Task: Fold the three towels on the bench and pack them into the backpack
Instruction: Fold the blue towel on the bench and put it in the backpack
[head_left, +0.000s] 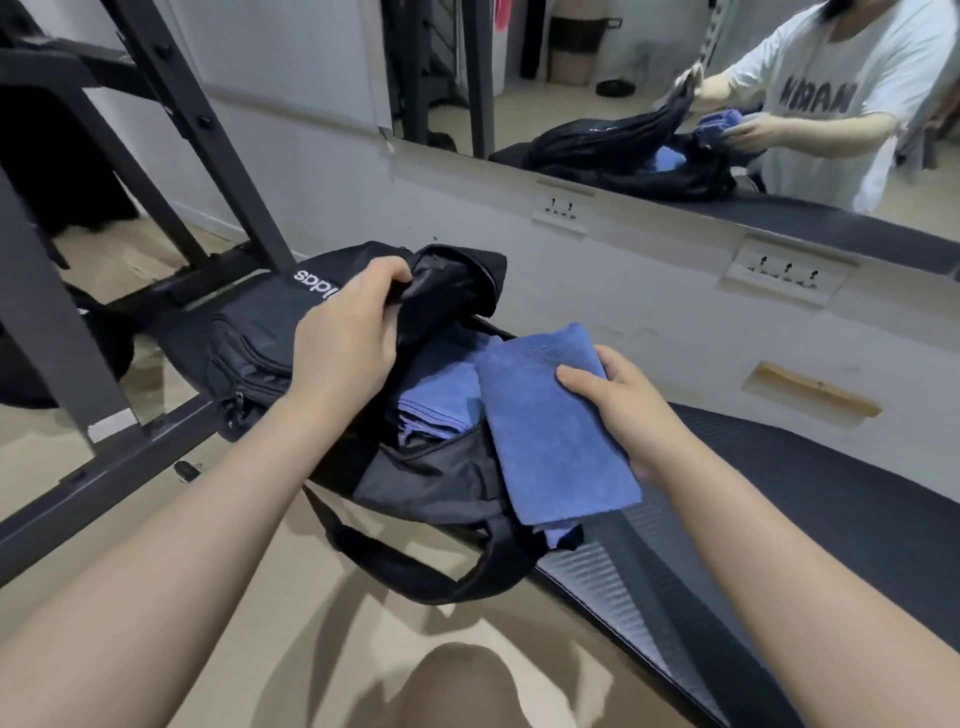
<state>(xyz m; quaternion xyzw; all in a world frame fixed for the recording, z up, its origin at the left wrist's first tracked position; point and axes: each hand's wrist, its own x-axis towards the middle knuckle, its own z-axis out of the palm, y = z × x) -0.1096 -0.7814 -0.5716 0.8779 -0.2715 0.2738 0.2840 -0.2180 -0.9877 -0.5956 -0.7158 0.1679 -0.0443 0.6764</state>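
White "adidas" lettering, upside down and part hidden, on the black backpack (270, 332), mirrored lettering on a white T-shirt (815, 98), unreadable

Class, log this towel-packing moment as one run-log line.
left hand holds backpack flap open | right hand grips folded towel | blue towels inside

We're in a gym here, a small workout room: a black steel rack frame with bolted uprights (171, 104) rises on the left, and a black padded bench with a ribbed surface (810, 499) runs along a pale wall. A large wall mirror (649, 78) above white socket plates (784, 273) reflects the tan floor
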